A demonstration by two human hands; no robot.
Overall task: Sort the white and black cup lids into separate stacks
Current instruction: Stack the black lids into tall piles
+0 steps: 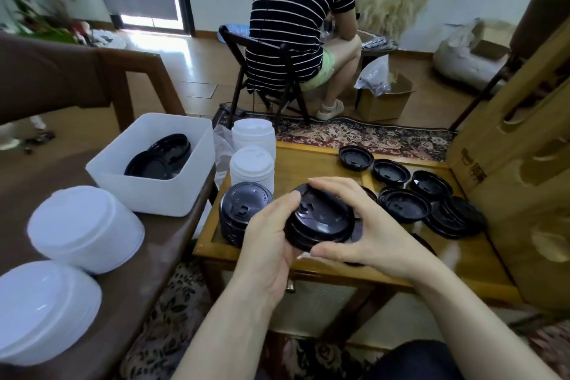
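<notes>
A small stack of black cup lids is held above the low wooden table. My left hand grips its left side with the thumb on top. My right hand curls round its right side and front. A taller stack of black lids stands on the table just left of my hands. Two stacks of white lids stand behind it. Several loose black lids lie upside down on the table's right half.
A white bin holding black lids sits on the brown table at the left, with two stacks of white bowls nearer me. A cardboard box stands at the right. A person sits on a folding chair beyond.
</notes>
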